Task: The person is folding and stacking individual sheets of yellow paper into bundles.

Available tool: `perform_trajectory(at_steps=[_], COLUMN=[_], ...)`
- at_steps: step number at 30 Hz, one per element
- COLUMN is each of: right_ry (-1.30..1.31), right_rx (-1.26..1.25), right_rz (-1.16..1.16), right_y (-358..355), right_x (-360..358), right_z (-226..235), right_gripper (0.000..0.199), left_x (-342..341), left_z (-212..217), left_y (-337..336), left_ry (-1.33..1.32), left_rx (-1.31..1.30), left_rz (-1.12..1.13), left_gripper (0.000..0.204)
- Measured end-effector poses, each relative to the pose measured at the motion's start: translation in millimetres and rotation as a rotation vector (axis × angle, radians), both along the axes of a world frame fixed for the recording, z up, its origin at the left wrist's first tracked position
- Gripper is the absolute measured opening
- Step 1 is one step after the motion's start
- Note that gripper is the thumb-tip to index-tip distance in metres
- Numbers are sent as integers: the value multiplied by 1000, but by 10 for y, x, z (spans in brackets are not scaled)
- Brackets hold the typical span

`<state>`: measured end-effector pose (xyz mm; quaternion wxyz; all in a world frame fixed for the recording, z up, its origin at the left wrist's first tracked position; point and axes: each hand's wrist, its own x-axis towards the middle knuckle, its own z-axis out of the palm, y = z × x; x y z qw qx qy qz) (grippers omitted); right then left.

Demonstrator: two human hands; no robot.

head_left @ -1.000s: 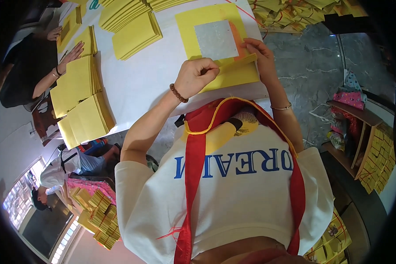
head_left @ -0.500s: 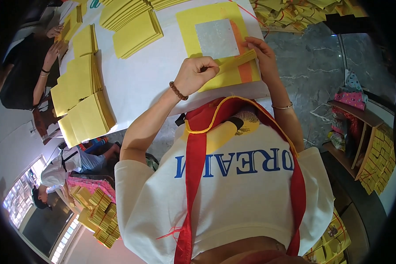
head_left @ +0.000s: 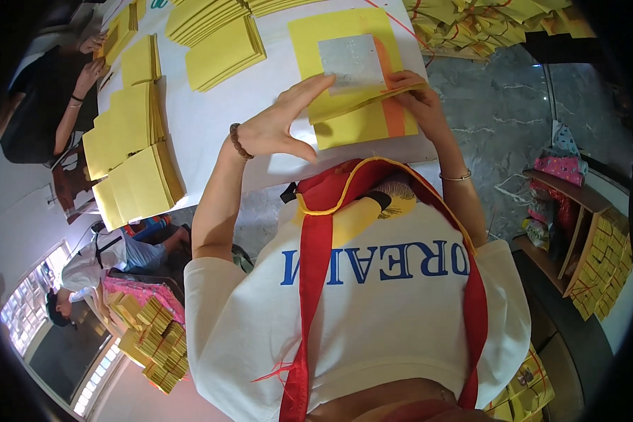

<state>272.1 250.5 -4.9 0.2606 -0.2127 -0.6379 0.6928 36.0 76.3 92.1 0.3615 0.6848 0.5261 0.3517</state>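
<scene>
On the white table in front of me lies a yellow paper sheet with a silver square and an orange strip on it. A yellow paper fold stands raised across its near part; whether it is the sheet's own edge or a separate piece I cannot tell. My right hand pinches the right end of this fold. At the fold's left end, my left hand is open, thumb and fingers spread wide, with nothing in its grasp.
Stacks of folded yellow paper line the table's left side, with more stacks farther back. A co-worker's hands handle yellow paper at far left. Another person stands by tied yellow bundles. A wooden shelf stands right.
My left hand has let go of the paper and moved left, its fingers spreading from a closed grip. The fold now stands up more; my right hand still holds its end.
</scene>
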Motion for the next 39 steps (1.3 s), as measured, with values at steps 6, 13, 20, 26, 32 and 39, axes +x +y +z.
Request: perform_trajectory(at_steps=[6,13,20,26,32,39], right_ry=[-49,-165,-366,-369,-379,-402], right_rx=[226,852,628,204,286,201], right_rz=[110,-10,190,-71,-64,-145], right_y=[130,-114,-260,-311,-227,-236], right_x=[43,131,191,-87,-115,-185], right_z=[137,818,732,849,615,506], right_gripper=[29,35,29,35,44,44], left_x=[186,313,484,325,300,287], left_z=[-364,101,-147,-289,-454,-421], left_y=[-28,-252,-354,-119,-31,25], left_ry=[514,801,216,-38,-568,-678], left_rx=[176,337,49,-389,-306,-383], left_rz=[305,213,491,678,723,771], left_gripper=[39,37,18,24,29,36])
